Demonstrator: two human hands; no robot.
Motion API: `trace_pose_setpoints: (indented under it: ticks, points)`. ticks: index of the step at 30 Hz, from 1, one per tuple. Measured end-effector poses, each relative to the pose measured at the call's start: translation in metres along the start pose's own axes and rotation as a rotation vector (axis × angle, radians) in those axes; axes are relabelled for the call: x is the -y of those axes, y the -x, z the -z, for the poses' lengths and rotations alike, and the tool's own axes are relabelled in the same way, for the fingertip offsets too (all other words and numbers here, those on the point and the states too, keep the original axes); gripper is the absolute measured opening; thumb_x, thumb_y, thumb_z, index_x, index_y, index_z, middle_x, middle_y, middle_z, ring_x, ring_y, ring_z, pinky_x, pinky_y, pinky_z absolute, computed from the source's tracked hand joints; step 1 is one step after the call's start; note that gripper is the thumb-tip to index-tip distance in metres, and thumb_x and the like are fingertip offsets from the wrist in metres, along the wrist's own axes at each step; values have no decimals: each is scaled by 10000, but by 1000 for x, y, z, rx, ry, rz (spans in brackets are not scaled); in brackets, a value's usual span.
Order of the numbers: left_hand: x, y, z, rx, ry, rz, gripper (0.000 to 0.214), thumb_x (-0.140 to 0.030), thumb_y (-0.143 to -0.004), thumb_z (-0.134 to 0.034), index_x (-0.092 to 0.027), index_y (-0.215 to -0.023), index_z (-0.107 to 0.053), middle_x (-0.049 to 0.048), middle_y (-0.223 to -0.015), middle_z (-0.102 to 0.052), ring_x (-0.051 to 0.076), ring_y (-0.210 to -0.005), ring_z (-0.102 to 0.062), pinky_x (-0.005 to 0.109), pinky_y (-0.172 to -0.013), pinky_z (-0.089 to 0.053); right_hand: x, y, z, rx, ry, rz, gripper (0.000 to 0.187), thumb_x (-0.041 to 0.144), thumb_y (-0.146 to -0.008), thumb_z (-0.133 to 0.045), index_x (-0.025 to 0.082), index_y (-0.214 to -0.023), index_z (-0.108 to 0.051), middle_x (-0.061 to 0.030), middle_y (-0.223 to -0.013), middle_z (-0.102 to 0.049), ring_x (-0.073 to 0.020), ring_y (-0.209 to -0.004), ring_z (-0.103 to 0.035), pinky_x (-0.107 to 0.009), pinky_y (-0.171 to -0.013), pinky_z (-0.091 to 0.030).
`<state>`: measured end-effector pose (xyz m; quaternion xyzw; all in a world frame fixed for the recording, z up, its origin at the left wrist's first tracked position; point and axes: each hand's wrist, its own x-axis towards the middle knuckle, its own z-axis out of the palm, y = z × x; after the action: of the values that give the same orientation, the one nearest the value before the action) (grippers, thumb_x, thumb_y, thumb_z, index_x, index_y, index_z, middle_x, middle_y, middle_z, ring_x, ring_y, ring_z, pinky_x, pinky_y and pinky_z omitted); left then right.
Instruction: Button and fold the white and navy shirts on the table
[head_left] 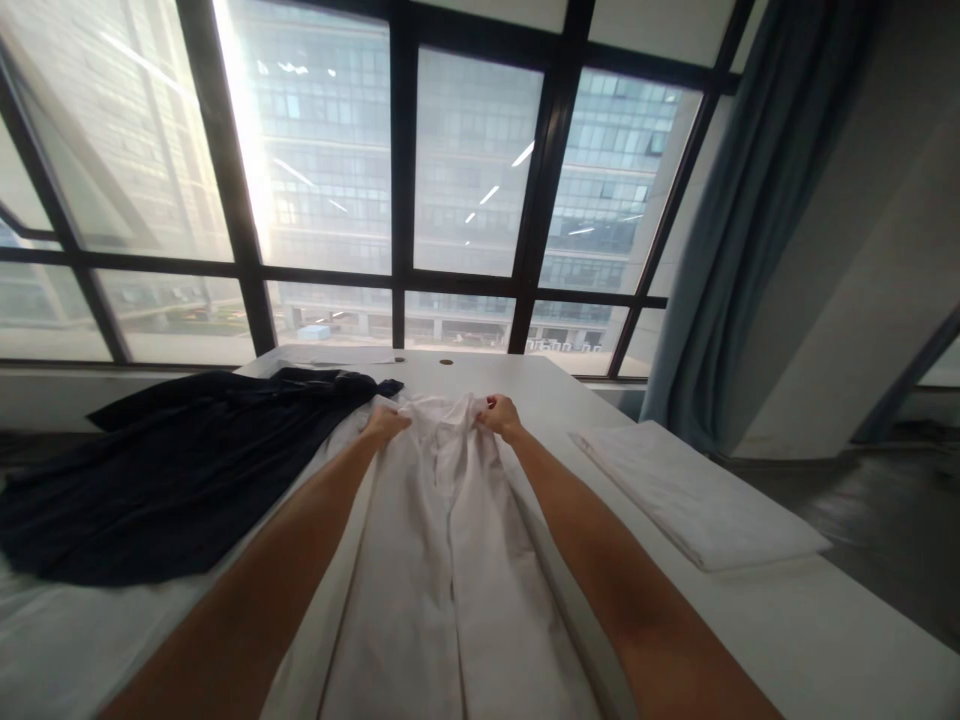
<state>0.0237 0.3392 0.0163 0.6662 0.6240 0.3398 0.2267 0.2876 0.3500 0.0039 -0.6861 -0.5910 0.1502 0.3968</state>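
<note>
A white garment lies stretched lengthwise down the middle of a white table, running from the near edge toward the window. My left hand is closed on the garment's far end at the left. My right hand is closed on the same far end at the right, pinching bunched cloth. Both arms reach straight out over the garment.
A dark navy garment is spread loosely on the table's left half. A folded white cloth rests at the right. Large dark-framed windows stand behind the table, with a grey-blue curtain at the right.
</note>
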Motion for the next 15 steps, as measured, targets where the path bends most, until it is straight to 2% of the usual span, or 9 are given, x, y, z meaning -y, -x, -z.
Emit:
trace_pose_setpoints:
  ticks: [2, 5, 7, 8, 11, 13, 15]
  points:
    - [-7, -12, 5, -64, -10, 12, 216, -284, -739, -671, -112, -870, -682, 59, -773, -679, 216, -805, -655, 276, -701, -488, 5, -8, 4, -78, -59, 38, 402, 189, -653, -674, 133, -1050, -646, -70, -954, -709, -187, -863, -660, -248, -739, -504]
    - [-24, -29, 21, -242, -35, -41, 352, -326, -788, -644, -141, -1087, -639, 64, -974, -703, 201, -929, -649, 268, -805, -475, 19, -16, 12, -168, -113, 108, 466, 201, -718, -616, 137, -1179, -575, -98, -1049, -688, -193, -937, -648, -288, -819, -509]
    - [-32, -33, 30, -328, -85, -67, 450, -324, -821, -613, -120, -1220, -570, 101, -1068, -696, 213, -997, -642, 288, -868, -467, 32, -13, 16, -167, -91, 122, 567, 223, -739, -616, 115, -1284, -502, -141, -1183, -639, -213, -1056, -616, -312, -896, -489]
    - [-35, -32, 32, -331, -128, -75, 499, -317, -831, -601, -93, -1271, -530, 136, -1124, -680, 227, -1048, -629, 303, -903, -459, 37, -6, 17, -146, -56, 125, 613, 237, -744, -624, 98, -1321, -472, -163, -1247, -603, -225, -1119, -588, -321, -937, -470]
    - [-30, -10, 29, -209, -262, -136, 549, -302, -837, -589, -43, -1313, -498, 211, -1286, -590, 259, -1219, -538, 322, -1006, -405, 49, 32, 16, 18, 106, 180, 599, 262, -772, -626, 80, -1326, -488, -180, -1312, -560, -239, -1198, -543, -321, -1004, -421]
    - [-20, 20, 21, -69, -352, -244, 522, -322, -849, -566, -63, -1300, -527, 204, -1343, -551, 270, -1275, -491, 339, -1052, -369, 51, 70, 15, 175, 219, 264, 472, 275, -807, -604, 107, -1247, -572, -156, -1260, -605, -228, -1157, -573, -305, -993, -421]
    - [-11, 60, 14, 76, -425, -378, 521, -358, -871, -522, -97, -1322, -522, 178, -1395, -512, 272, -1310, -456, 366, -1087, -333, 51, 114, 18, 276, 310, 345, 370, 312, -846, -575, 131, -1164, -631, -139, -1217, -634, -224, -1117, -596, -303, -974, -429]
